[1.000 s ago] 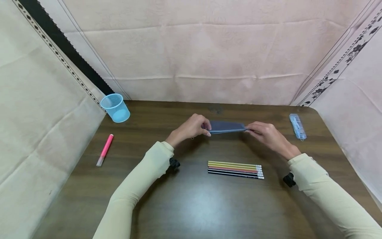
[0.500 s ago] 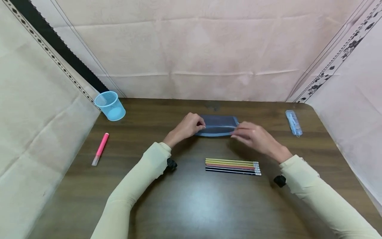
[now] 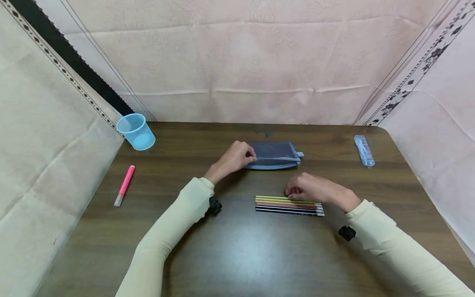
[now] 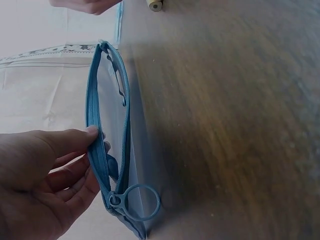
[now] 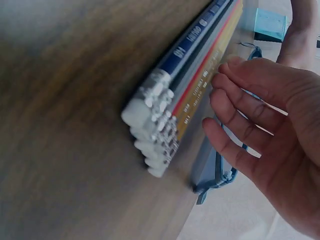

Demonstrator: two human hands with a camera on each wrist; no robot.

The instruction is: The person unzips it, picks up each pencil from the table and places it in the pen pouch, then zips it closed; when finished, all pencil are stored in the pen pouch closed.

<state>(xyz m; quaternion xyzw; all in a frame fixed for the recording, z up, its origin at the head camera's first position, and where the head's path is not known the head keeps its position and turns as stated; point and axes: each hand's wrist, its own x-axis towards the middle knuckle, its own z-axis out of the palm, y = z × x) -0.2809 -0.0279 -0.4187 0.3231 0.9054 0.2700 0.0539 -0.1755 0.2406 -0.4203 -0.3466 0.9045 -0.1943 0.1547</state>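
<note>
With the left hand (image 3: 233,157), pinching one lip of the gaping blue zip pouch (image 3: 272,153) between thumb and fingers, toward the far side of the table (image 3: 237,255). With the right hand (image 3: 319,189), bending loose, slightly parted fingers at the yellow side of the row of pencils (image 3: 287,209), nearer than the pouch — cannot tell whether touching. Farther left, can see a pink marker (image 3: 125,185) and, beyond it, a blue cup (image 3: 138,134); at far right, a translucent blue case (image 3: 364,151) — and behind, pale cloth (image 3: 237,62).
</note>
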